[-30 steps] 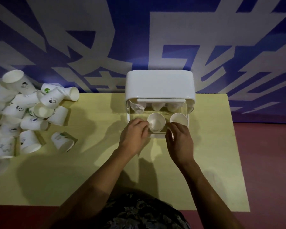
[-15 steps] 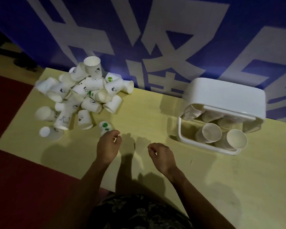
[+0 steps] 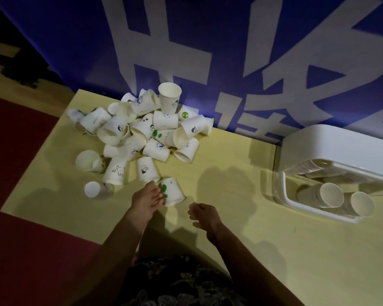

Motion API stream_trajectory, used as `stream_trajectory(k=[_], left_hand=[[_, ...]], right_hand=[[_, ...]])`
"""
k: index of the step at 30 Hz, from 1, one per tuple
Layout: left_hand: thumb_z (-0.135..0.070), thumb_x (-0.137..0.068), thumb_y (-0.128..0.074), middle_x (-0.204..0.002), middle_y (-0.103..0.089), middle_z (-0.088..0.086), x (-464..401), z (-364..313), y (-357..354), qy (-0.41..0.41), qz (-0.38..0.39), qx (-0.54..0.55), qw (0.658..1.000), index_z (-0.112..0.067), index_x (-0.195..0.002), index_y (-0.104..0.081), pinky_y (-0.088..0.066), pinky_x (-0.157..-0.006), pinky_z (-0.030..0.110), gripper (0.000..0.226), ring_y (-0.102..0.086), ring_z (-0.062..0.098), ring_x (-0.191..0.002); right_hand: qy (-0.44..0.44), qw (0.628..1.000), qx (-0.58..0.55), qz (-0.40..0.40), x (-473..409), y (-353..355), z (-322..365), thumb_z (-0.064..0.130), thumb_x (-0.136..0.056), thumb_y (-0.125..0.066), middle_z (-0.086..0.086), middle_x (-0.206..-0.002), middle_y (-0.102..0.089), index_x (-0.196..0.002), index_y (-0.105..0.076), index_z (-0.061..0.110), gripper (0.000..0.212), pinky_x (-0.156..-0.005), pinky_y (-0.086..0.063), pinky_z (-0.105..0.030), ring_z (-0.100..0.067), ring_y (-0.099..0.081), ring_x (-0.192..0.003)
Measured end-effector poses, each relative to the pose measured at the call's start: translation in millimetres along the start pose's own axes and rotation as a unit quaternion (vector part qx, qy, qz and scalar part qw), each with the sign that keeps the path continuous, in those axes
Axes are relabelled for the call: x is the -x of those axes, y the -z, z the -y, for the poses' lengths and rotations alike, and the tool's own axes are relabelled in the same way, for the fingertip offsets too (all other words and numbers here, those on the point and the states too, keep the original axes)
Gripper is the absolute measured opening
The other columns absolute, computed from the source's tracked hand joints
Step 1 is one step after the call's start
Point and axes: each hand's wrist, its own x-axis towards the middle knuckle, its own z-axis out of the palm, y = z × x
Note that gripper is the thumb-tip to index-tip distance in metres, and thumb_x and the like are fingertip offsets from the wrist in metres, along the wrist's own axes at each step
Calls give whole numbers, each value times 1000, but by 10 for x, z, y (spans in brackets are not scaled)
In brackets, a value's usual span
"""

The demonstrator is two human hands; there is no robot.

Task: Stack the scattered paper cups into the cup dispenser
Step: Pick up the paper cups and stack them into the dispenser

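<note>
A heap of white paper cups point(image 3: 142, 131) lies at the table's far left, most on their sides. One cup with a green print point(image 3: 172, 191) lies on its side nearest me; my left hand point(image 3: 148, 198) grips it at its left side. My right hand point(image 3: 202, 214) hovers just right of it, fingers loosely curled, holding nothing. The white cup dispenser point(image 3: 338, 151) stands at the far right. Two stacks of cups point(image 3: 332, 195) poke out of its clear lower part, rims facing me.
The yellow table point(image 3: 241, 228) backs onto a blue wall with large pale characters. Red floor shows beyond the table's left edge. A lone cup point(image 3: 93, 189) lies near that left edge.
Both hands left the dispenser and moved left toward the heap. My left hand has closed round the green-printed cup; the view swung left with them.
</note>
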Motion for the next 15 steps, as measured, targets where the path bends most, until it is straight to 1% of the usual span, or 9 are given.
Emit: stream_trajectory(k=[2,4,6,9,11,13,15], left_hand=[[-32,-95,-58,-104,-62,10,-114,-127,72,45,21,51,997,-3,-112,-57,-47,-89,37,33,-57,25,-102],[-33,-94,-59,-106,-62,10,-218,-237,117,74,29,85,993,-4,-112,-58,-47,-88,37,34,-56,25,-103],[-32,-94,-60,-103,-62,9,-289,-320,148,97,29,107,989,-4,-108,-60,-48,-83,36,31,-58,23,-97],[-26,-93,-62,-96,-65,9,-348,-426,168,132,23,154,979,-2,-91,-60,-52,-71,34,25,-60,22,-83],[-21,-92,-63,-92,-66,10,-382,-476,182,143,21,184,972,0,-86,-58,-56,-67,33,22,-60,22,-79],[-18,-91,-64,-88,-66,11,-409,-514,206,148,21,195,969,0,-86,-58,-56,-67,30,20,-60,21,-78],[-17,-91,-64,-90,-65,11,-445,-529,230,149,28,193,969,0,-89,-58,-55,-72,30,18,-61,21,-80]], right_hand=[[-50,997,-53,6,-52,-217,28,27,-89,-67,-5,-84,-66,-94,-71,8,20,-68,-49,-29,-15,-58,-73],[-85,990,-108,13,-93,-401,61,27,-87,-70,-4,-80,-63,-92,-71,9,18,-68,-48,-29,-14,-54,-67],[-102,981,-167,3,-119,-555,106,23,-86,-72,-3,-76,-61,-92,-71,10,15,-67,-46,-29,-13,-52,-62],[-103,975,-195,-23,-171,-691,171,16,-85,-69,-5,-78,-60,-93,-70,10,9,-68,-47,-28,-15,-54,-69],[-109,971,-210,-29,-202,-725,209,12,-85,-68,-6,-80,-61,-91,-71,10,7,-72,-48,-30,-17,-56,-76],[-116,966,-228,-32,-232,-734,236,11,-85,-69,-7,-81,-64,-90,-71,9,6,-74,-50,-31,-19,-60,-81],[-114,965,-236,-28,-256,-752,269,14,-84,-72,-5,-80,-65,-87,-71,9,6,-74,-50,-31,-19,-61,-82]])
